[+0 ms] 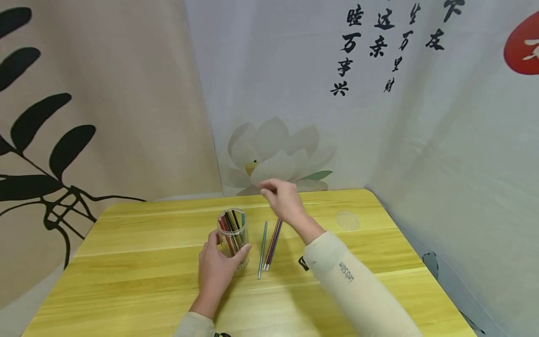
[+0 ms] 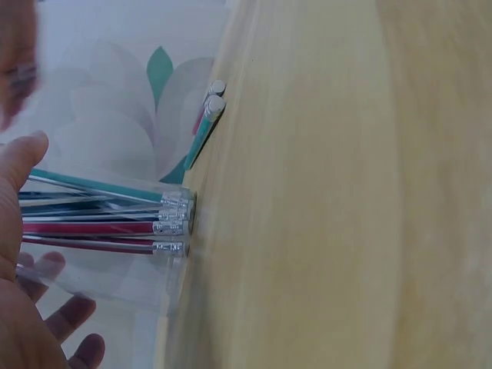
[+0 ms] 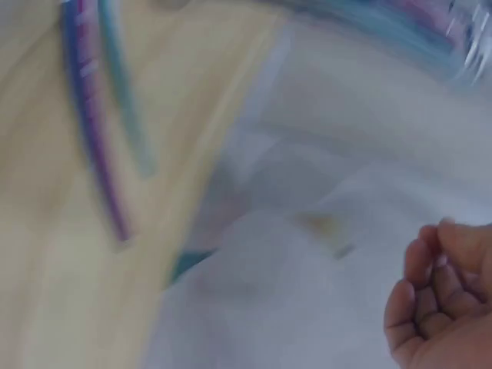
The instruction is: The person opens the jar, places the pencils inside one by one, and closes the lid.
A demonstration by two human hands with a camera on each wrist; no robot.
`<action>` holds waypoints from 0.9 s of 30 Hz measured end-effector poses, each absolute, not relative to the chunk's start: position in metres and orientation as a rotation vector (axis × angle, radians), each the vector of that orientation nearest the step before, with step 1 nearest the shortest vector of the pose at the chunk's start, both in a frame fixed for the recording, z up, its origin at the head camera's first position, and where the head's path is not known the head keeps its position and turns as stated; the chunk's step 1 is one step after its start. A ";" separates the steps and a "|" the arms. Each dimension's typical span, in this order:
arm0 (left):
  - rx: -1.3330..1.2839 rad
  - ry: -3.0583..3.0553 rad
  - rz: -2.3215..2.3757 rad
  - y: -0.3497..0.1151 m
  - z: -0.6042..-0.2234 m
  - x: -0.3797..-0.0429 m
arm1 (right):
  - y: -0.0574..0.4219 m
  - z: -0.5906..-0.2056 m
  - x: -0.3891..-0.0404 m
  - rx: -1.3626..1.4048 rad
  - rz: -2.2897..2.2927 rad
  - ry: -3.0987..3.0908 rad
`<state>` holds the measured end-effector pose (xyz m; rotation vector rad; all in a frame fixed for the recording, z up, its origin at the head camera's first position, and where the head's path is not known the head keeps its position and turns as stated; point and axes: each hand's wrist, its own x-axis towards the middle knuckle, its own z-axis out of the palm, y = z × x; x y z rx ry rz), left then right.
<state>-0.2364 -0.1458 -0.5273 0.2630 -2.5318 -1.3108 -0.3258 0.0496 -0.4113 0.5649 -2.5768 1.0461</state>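
My left hand (image 1: 216,267) holds a clear jar (image 1: 245,241) from its near left side, thumb and fingers around the wall. Several pencils (image 1: 229,222) stand in the jar; silvery ends show at its base in the left wrist view (image 2: 175,227). Up and to the right of the jar, my right hand (image 1: 286,201) is raised above the table, fingers loosely bent, with nothing visible in it. Between jar and right forearm lie a teal pencil (image 1: 263,250) and, beside it, a pair of dark purplish pencils (image 1: 273,245), partly covered by the right wrist at the far end.
A clear round disc (image 1: 348,221) lies on the wooden table (image 1: 147,252), right of the right hand. Behind the table hangs a cloth (image 1: 278,84) with a printed flower and writing. Past the table's right edge, the pale cloth continues.
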 end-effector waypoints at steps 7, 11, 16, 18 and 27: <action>0.279 -2.537 -1.306 -0.147 -0.528 -0.236 | 0.089 -0.473 -0.357 0.164 1.020 -2.876; 0.275 -2.534 -1.310 -0.146 -0.528 -0.237 | 0.089 -0.501 -0.359 0.158 0.937 -2.997; 0.259 -2.543 -1.289 -0.145 -0.528 -0.237 | 0.083 -0.516 -0.357 0.077 0.864 -3.064; 0.254 -2.543 -1.285 -0.145 -0.529 -0.237 | 0.081 -0.518 -0.356 0.039 0.845 -3.086; 0.255 -2.527 -1.292 -0.146 -0.530 -0.239 | 0.079 -0.520 -0.360 -0.008 0.838 -3.131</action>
